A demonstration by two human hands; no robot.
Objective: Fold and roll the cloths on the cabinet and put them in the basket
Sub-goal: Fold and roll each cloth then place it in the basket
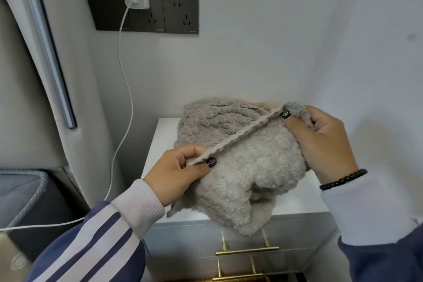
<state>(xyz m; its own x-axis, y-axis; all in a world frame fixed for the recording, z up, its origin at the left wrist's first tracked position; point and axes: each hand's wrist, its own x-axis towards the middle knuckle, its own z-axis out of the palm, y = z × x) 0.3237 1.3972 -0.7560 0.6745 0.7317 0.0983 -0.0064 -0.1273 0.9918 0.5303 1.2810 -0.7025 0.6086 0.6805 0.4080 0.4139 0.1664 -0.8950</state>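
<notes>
Both hands pinched one edge of a grey cloth (pixel 247 167): the left hand (pixel 176 174) at its near corner, the right hand (pixel 320 142) at its far corner. The cloth hung between them over the white cabinet (pixel 297 199), in front of a cloth pile (pixel 210 119), with its lower part past the cabinet's front edge. Walls stood close behind and to the right.

left hand (pixel 176 173): dark glittery nail polish | left sleeve (pixel 91 242): navy with pale lilac stripes, ribbed lilac cuff | right hand (pixel 320 142): same dark polish | right wrist: dark bead bracelet (pixel 343 179) | right sleeve (pixel 375 224): pale cuff, navy above
</notes>
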